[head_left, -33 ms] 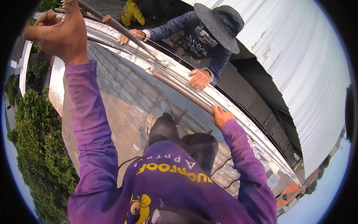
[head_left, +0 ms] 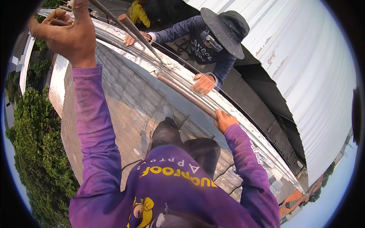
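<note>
My right hand (head_left: 225, 121) is wrapped round the near end of a brown metal pipe (head_left: 186, 92), which lies along the white, crusted roof ridge (head_left: 173, 68). My left hand (head_left: 70, 38) is raised at the upper left, its fingers curled round a brown rod (head_left: 59, 22) with the thumb pointing up. Most of that rod is hidden behind the hand. Just right of it, a brown pipe with a capped-looking end (head_left: 122, 17) slants down to the ridge beside a thinner rod (head_left: 104, 9). Several thin rods also run along the ridge.
Across the ridge, a co-worker in a wide black hat (head_left: 228, 28) rests a hand (head_left: 204, 83) on its edge. Another person in yellow (head_left: 137, 15) is farther back. White corrugated sheeting (head_left: 296, 68) rises at right; sloping tiles (head_left: 125, 76) lie below, trees (head_left: 42, 152) at left.
The view has shifted slightly. The slanting pipe's end has moved right. My left hand sits a little farther right, and the rod in its fingers now shows. My right hand keeps its grip.
</note>
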`<state>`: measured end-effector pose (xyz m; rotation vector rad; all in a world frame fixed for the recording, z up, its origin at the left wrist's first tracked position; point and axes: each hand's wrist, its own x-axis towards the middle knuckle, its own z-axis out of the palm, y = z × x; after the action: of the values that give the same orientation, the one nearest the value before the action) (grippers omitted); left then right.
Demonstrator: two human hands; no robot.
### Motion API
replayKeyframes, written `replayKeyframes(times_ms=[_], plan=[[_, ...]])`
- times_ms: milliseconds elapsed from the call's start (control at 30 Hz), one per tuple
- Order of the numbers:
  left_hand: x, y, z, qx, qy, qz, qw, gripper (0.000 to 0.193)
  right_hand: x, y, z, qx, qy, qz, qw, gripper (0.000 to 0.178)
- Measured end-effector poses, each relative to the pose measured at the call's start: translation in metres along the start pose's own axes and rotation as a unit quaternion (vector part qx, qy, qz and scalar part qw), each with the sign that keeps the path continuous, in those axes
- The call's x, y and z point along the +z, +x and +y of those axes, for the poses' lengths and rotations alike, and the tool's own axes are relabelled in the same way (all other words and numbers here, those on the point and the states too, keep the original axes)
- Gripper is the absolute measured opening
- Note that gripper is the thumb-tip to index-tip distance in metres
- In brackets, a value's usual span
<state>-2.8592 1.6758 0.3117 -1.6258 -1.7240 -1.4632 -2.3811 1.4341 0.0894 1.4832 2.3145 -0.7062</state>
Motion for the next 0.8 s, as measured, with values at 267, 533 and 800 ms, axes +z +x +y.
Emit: replayKeyframes(times_ms=[267,533,800], plan=[[-0.048,-0.215,-0.022,-0.42,0.059,0.049,0.904,0.064,-0.032,0.005,-0.025,0.056,-0.025,-0.003,0.998,0.059],[0.063,-0.358,0.136,-0.855,-0.108,-0.115,0.495,0.097,0.02,0.016,-0.009,0.259,0.096,0.134,0.952,0.06],[0.096,-0.353,0.166,-0.865,0.026,-0.125,0.485,0.109,0.033,0.023,0.001,0.222,0.09,0.147,0.96,0.065]])
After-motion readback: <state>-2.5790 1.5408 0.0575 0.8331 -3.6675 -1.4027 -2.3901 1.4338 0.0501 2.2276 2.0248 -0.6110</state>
